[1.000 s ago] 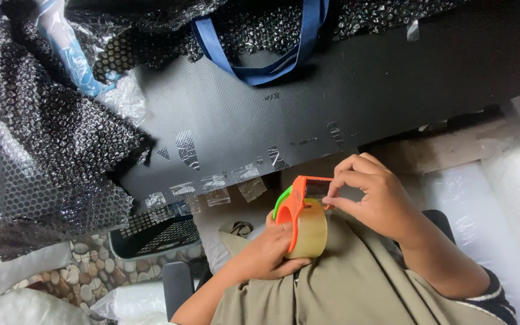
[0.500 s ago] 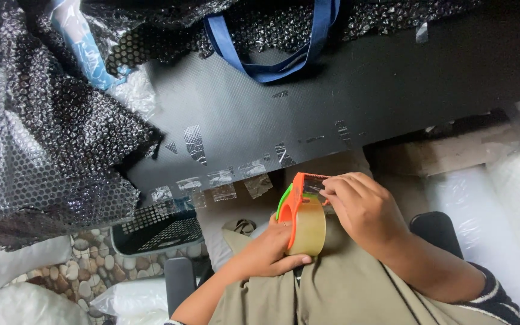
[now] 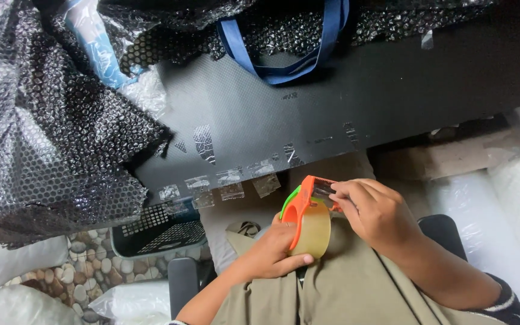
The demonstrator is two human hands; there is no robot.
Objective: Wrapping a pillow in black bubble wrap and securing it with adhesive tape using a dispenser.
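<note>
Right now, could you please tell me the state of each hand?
Left hand: closed around the tape dispenser.
Right hand: fingers pinched at the dispenser's top, seemingly on the tape end.

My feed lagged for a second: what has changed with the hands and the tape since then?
The right hand dropped a little, its fingertips now at the front of the orange tape dispenser. The left hand still grips the tape roll from below, in the lap. The cut tape strips on the dark board hang as before.
</note>
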